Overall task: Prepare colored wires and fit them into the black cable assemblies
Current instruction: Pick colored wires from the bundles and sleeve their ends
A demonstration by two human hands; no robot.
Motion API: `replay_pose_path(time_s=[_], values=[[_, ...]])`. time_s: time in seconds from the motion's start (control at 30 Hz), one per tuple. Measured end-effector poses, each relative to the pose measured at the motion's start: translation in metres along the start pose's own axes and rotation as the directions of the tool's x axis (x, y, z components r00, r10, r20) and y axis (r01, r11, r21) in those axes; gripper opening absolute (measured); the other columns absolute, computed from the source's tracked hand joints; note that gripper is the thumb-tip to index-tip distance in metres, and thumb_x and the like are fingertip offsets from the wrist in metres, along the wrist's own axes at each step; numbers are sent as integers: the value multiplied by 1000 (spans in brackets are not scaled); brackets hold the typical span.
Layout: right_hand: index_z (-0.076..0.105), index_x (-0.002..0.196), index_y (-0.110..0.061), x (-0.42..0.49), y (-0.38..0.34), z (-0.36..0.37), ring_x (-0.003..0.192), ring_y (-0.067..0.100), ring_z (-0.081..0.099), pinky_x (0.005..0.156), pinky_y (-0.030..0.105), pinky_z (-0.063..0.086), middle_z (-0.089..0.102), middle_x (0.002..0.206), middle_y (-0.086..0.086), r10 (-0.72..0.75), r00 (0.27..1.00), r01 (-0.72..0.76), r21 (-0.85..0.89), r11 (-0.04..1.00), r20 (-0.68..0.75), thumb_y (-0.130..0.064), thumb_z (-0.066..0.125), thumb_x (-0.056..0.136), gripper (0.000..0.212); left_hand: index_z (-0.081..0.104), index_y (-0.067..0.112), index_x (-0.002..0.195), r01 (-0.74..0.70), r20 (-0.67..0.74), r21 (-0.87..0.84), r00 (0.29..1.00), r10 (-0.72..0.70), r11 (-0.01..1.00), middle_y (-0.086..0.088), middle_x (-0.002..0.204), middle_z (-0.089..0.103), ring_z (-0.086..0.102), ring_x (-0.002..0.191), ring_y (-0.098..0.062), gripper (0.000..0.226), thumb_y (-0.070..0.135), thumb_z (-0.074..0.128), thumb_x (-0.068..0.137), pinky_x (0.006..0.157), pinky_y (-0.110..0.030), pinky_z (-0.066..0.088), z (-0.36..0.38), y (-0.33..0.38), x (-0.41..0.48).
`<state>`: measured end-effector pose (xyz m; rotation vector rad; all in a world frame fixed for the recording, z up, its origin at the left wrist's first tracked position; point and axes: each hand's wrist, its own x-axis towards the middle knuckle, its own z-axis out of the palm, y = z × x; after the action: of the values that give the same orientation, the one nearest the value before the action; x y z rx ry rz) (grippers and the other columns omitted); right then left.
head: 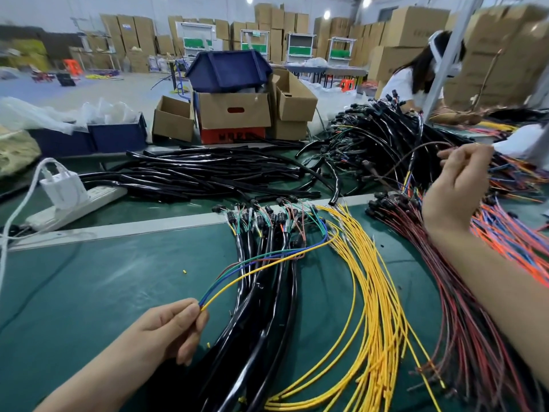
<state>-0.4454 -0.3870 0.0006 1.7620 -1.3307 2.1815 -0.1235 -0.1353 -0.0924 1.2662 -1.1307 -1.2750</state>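
Note:
My left hand [170, 330] pinches the near ends of a small bunch of yellow, blue, green and red wires [261, 261], which arc away to the right over the black cable assemblies [267, 307] lying on the green mat. Raised at the right, my right hand [457, 188] pinches a thin brown wire [416, 151] that curves up and leftward. A fan of loose yellow wires [377, 292] lies right of the black cables. Dark red wires [463, 316] spread beneath my right forearm, and orange and blue wires [505, 233] lie beyond them.
A heap of black tubing [208, 173] and finished harnesses [383, 138] fills the far side of the table. A white power strip with a charger [68, 197] sits at the left. Cardboard boxes [234, 114] and blue bins stand behind. Another person [416, 81] works at the far right.

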Motion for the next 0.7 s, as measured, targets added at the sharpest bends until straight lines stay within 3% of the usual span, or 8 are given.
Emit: replay_pose_path(time_s=[0.1,0.17,0.23,0.4,0.5,0.57,0.63,0.7], values=[[37,90,-27,-11,-3,9,85,25,64,69,33,48,60,102,3,166,983,-172,91,981,78,-23,27,100,15,47,-3,76,14,8,5,1000,-14,1000,-9,46,37,36,43,-15,31,25,43,86,49,-24,40,-1,-1,0],[38,95,-16,-24,16,12,82,33,64,69,42,50,62,101,7,304,933,-285,-121,951,192,-25,28,101,15,46,-5,75,23,15,-23,1000,-23,999,-10,46,36,35,42,-15,30,23,42,86,47,-24,41,-2,-1,0],[40,96,-13,-38,40,10,78,37,64,73,51,51,64,94,13,465,817,-331,-383,862,341,-26,29,101,17,45,-6,76,36,23,-43,999,-35,998,-12,45,36,36,41,-16,30,22,41,86,47,-24,41,-5,-3,1],[52,86,-22,-38,59,1,79,32,66,76,48,54,68,82,11,521,644,-153,-573,805,560,-25,43,98,15,46,-7,77,26,34,-33,999,-25,999,-13,47,38,36,44,-19,31,22,42,86,46,-24,40,-5,-2,4],[60,111,-14,-30,58,-2,93,32,64,84,42,52,69,95,15,574,552,-118,-624,772,606,-20,49,95,20,46,-7,76,32,5,-34,999,-32,999,-12,46,34,35,41,-16,30,21,42,85,46,-24,43,-2,-1,1],[44,136,-15,-30,60,-5,100,32,57,84,38,48,62,109,15,567,581,-75,-655,752,584,-20,54,94,44,48,-5,75,25,5,-24,1000,-25,999,-11,46,34,35,41,-16,29,22,43,85,46,-25,43,-3,-4,2],[30,146,-20,-32,53,-7,114,35,47,90,43,43,49,127,16,438,686,67,-649,758,582,-27,59,91,62,49,-3,74,28,3,-38,1000,-28,999,-11,47,35,35,42,-17,28,23,44,85,46,-24,43,-4,-6,2],[40,141,-21,-36,41,1,120,35,42,97,45,39,47,132,12,254,719,226,-563,795,647,-34,63,89,58,50,-1,73,26,13,-32,1000,-26,999,-10,47,36,35,42,-17,28,23,44,85,46,-24,43,-6,-7,3]])
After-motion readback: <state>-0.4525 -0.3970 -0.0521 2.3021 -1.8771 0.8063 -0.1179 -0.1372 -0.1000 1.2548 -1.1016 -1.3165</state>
